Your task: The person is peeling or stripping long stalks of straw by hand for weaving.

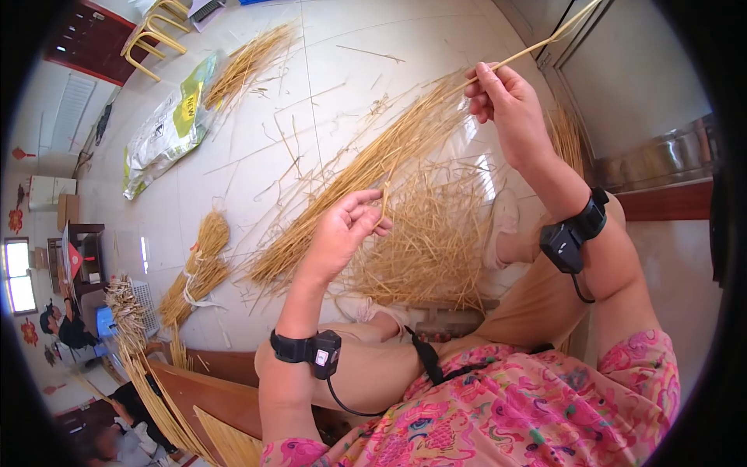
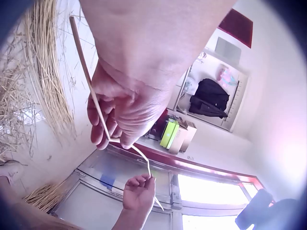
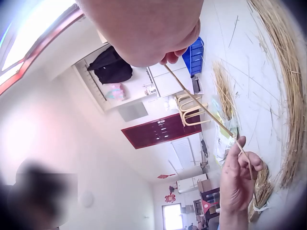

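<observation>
My right hand [image 1: 510,105] pinches a pale straw stalk [image 1: 537,48] between thumb and fingers at the upper right of the head view. Lower and to the left, my left hand [image 1: 342,233] pinches a stalk [image 1: 386,194] with thumb and fingertips. In the left wrist view a stalk [image 2: 86,72] passes the left hand [image 2: 127,105] and bends toward the right hand [image 2: 139,191]. The right wrist view has a stalk [image 3: 206,111] running from the right hand [image 3: 170,52] to the left hand [image 3: 237,179]. Beneath both hands lies a long straw pile [image 1: 350,175].
Loose straw [image 1: 424,249] covers the floor near my feet. A tied bundle [image 1: 198,265] lies at the left, with a plastic sack [image 1: 171,128] and more straw [image 1: 249,62] beyond. Metal-framed stools [image 1: 156,35] stand at the upper left; a wooden board [image 1: 210,397] is at the lower left.
</observation>
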`<state>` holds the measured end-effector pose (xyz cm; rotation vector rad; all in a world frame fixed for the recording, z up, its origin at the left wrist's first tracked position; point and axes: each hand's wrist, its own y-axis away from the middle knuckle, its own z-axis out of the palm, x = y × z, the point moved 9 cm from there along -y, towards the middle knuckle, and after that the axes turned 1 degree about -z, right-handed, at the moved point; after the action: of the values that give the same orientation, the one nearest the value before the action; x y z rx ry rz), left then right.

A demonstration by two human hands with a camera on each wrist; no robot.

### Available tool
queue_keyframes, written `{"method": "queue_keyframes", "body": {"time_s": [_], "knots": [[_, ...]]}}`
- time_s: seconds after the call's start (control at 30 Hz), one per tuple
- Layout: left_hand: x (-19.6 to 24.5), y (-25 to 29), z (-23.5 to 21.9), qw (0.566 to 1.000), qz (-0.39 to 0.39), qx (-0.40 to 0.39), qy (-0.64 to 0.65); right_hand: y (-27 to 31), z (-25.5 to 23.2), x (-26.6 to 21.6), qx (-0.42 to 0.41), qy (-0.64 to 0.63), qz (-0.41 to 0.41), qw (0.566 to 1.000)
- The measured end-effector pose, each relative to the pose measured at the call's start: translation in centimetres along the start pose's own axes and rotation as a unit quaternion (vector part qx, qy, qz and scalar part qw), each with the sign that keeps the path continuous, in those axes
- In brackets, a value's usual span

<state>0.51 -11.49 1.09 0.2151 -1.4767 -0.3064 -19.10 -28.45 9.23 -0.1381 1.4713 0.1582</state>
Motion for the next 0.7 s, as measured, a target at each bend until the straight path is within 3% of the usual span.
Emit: {"method": "queue_keyframes", "body": {"time_s": [0.1,0.2,0.3,0.4,0.5,0.6,0.7], "knots": [[-0.6,-0.6,-0.2,0.998,0.031,0.047,-0.011,0.3,0.8,0.1,-0.013,-0.005,-0.002,1.0],[-0.3,-0.9,0.0,0.998,0.03,0.043,-0.041,0.8,2.1,0.4,-0.057,0.004,-0.004,0.998],[-1.0,-1.0,0.5,1.0,0.013,0.022,-0.007,3.2,5.3,2.0,-0.177,0.101,0.06,0.977],[-0.7,-0.8,1.6,1.0,-0.005,-0.006,-0.023,5.5,7.5,4.8,-0.273,0.095,0.111,0.951],[-0.1,-0.4,1.2,0.996,0.02,0.083,-0.028,6.4,7.8,5.2,-0.262,0.099,0.113,0.953],[0.6,0.0,0.4,0.963,0.08,0.152,-0.207,6.5,8.0,5.1,-0.255,0.109,0.109,0.955],[2.0,0.6,0.5,0.948,0.119,0.191,-0.225,6.5,8.1,4.9,-0.251,0.099,0.109,0.957]]}}
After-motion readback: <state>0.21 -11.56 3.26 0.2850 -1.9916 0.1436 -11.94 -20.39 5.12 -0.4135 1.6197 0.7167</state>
